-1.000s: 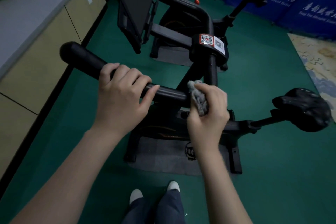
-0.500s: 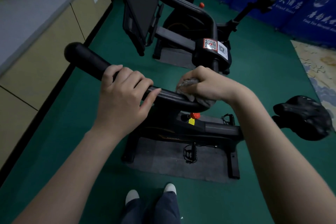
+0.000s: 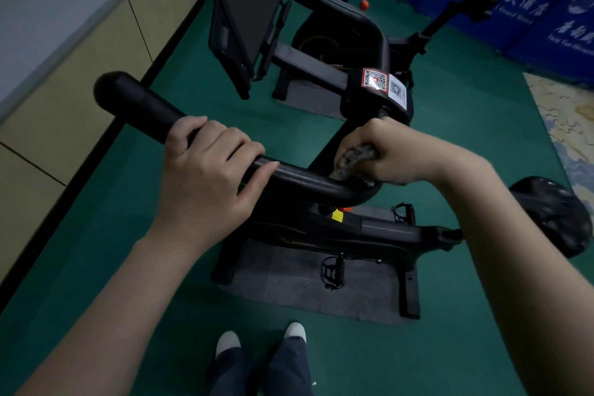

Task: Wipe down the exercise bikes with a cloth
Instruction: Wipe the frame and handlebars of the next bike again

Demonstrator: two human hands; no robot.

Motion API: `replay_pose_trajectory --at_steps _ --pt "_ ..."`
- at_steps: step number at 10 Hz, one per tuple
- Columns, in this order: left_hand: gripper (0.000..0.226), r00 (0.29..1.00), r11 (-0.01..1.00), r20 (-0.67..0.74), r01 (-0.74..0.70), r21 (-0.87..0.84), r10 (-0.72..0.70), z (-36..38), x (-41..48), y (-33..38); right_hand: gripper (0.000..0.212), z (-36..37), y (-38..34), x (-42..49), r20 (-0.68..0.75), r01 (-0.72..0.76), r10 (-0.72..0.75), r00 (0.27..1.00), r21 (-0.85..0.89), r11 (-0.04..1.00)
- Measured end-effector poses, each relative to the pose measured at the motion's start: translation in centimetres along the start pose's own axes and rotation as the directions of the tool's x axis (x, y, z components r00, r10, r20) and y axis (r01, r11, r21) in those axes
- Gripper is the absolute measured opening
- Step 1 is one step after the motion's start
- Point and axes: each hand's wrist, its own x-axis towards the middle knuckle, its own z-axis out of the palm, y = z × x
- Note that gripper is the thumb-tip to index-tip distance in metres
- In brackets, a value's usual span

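Cloth (image 3: 353, 159), grey, mostly hidden inside right hand (image 3: 397, 154), whose fingers are curled tight round it, pressed on the near bike's handlebar (image 3: 138, 103) at the bend. Left hand (image 3: 205, 177) fingers wrapped over the bar's straight part. Saddle (image 3: 553, 212) part-covered by right forearm. Second bike (image 3: 337, 26) cut off at top. Cabinets (image 3: 64, 100) close on left; green floor (image 3: 466, 125) open on right.
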Motion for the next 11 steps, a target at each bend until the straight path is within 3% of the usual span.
replay_pose_trajectory --at_steps 1,2,3,4,5,6,7,8,10,11 --pt "0.031 1.000 1.000 0.004 0.008 0.004 -0.008 0.0 0.0 0.1 0.028 1.0 0.1 -0.5 -0.067 0.037 -0.032 0.997 0.080 0.996" --pt "0.031 1.000 1.000 0.006 0.010 0.009 -0.010 0.0 0.1 0.1 0.028 2.4 1.0 -1.3 -0.246 0.033 0.003 0.969 0.145 0.989" --pt "0.030 1.000 1.000 0.003 0.016 0.012 -0.016 0.0 0.1 0.2 0.022 5.8 1.7 -2.5 -0.681 0.098 0.062 0.730 0.194 0.976" --pt "0.031 1.000 1.000 0.002 0.020 0.020 -0.020 0.0 0.1 0.3 0.017 11.1 0.4 -2.9 -0.910 0.134 0.263 0.320 0.318 0.939" --pt "0.030 1.000 1.000 -0.004 0.016 0.026 -0.016 0.0 0.1 0.4 0.018 14.2 -1.9 -1.9 -0.837 0.254 0.540 0.083 0.542 0.801" --pt "0.030 1.000 0.999 -0.016 0.011 0.033 -0.011 0.0 0.2 0.4 0.018 14.5 -4.1 -0.8 -0.659 0.385 0.751 -0.037 0.684 0.620" --pt "0.030 1.000 0.999 -0.018 0.011 0.037 -0.010 0.0 0.1 0.5 0.017 14.3 -5.1 -0.3 -0.471 0.483 0.879 -0.065 0.756 0.441" --pt "0.030 1.000 0.999 -0.014 0.014 0.043 -0.014 -0.1 0.1 0.6 0.016 14.5 -5.5 -0.2 -0.380 0.496 0.923 -0.066 0.790 0.361" --pt "0.030 0.999 0.998 -0.014 0.029 0.054 -0.028 0.0 0.1 0.7 0.037 16.5 -7.4 -0.3 -0.263 0.509 0.957 0.122 0.844 0.168" --pt "0.030 0.999 0.998 -0.012 0.033 0.057 -0.032 0.0 0.2 0.7 0.034 17.0 -7.6 -0.4 -0.266 0.484 0.938 0.223 0.865 0.130"
